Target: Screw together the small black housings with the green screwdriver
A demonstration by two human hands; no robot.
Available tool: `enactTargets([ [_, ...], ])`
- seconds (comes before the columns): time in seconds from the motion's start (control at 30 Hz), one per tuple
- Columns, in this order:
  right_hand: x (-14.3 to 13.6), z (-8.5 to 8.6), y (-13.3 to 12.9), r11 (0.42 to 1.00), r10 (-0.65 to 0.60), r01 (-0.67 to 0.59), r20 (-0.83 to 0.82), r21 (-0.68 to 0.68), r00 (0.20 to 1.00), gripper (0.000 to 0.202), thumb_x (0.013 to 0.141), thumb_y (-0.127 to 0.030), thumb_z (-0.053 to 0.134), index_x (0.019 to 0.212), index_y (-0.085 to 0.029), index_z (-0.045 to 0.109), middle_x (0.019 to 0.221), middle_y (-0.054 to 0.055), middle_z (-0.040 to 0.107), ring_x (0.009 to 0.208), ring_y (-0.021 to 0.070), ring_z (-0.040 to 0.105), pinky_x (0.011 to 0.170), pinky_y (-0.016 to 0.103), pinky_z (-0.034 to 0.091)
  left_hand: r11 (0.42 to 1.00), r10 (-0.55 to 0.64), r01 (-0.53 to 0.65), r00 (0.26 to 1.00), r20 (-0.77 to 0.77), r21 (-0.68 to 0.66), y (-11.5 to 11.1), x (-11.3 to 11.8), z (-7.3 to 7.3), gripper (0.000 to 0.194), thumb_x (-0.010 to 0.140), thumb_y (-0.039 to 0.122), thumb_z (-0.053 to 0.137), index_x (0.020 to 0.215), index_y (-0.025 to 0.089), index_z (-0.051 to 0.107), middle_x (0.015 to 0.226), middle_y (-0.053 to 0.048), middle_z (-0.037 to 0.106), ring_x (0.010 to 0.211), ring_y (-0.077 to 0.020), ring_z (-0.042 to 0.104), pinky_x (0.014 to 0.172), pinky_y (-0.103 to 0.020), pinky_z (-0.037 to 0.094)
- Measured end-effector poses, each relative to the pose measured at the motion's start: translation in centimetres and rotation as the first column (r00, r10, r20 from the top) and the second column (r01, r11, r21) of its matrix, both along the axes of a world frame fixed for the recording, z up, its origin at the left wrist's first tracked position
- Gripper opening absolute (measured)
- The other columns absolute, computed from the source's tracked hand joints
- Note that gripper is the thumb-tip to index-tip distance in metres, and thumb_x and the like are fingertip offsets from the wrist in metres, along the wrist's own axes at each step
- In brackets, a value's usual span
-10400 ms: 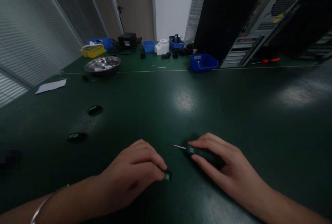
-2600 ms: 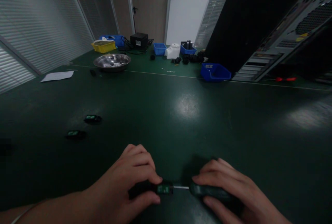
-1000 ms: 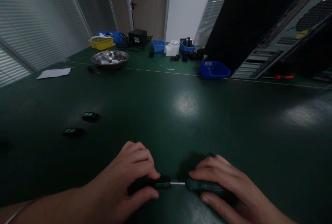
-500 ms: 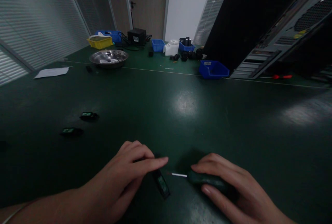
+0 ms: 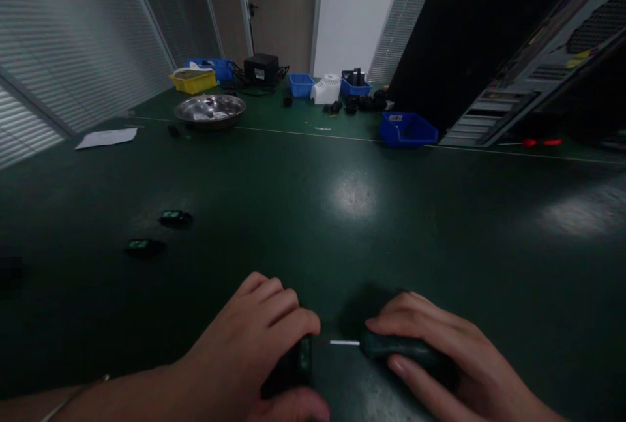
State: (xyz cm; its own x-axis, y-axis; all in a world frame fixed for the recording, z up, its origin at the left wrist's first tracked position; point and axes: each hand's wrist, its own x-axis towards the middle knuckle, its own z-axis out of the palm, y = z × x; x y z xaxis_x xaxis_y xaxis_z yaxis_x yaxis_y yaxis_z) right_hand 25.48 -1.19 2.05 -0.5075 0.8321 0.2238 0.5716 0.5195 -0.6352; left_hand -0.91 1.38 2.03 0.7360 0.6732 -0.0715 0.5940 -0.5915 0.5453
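My left hand (image 5: 264, 344) is closed around a small black casing (image 5: 305, 360) with a green strip along its face, thumb below and index finger on top. In my right hand (image 5: 440, 350) is a screwdriver (image 5: 405, 346) with a dark green handle, lying nearly level. Its thin metal shaft points left at the casing, and a small gap seems to part the tip from it. Two similar black pieces with green faces, a nearer one (image 5: 144, 246) and a farther one (image 5: 175, 217), lie on the green table to the left.
Along the back stand a steel bowl (image 5: 210, 111), a yellow bin (image 5: 194, 81), a black box (image 5: 261, 68) with cables and a white vented part (image 5: 327, 89). A dark blue bin (image 5: 408, 130) sits near the tall dark equipment (image 5: 489, 37) at right. White paper (image 5: 106, 138) lies at left.
My left hand has curled its outstretched index finger and taken hold of the casing, turning it more upright in view. The screwdriver stays in my right hand. The view has shifted slightly.
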Motion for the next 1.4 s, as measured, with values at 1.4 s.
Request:
enactTargets([
  [1.4, -0.6, 0.2, 0.3, 0.998, 0.059, -0.061, 0.093, 0.017, 0.994, 0.025, 0.082, -0.016, 0.065, 0.106, -0.021, 0.066, 0.094, 0.004, 0.074, 0.087, 0.0189, 0.071, 0.075, 0.027, 0.057, 0.989, 0.051, -0.017, 0.971, 0.235, -0.145, 0.0, -0.9, -1.1, 0.029, 0.082, 0.000, 0.049, 0.101, 0.021, 0.057, 0.102, -0.003, 0.059, 0.093, -0.0180, 0.054, 0.079, -0.030, 0.044],
])
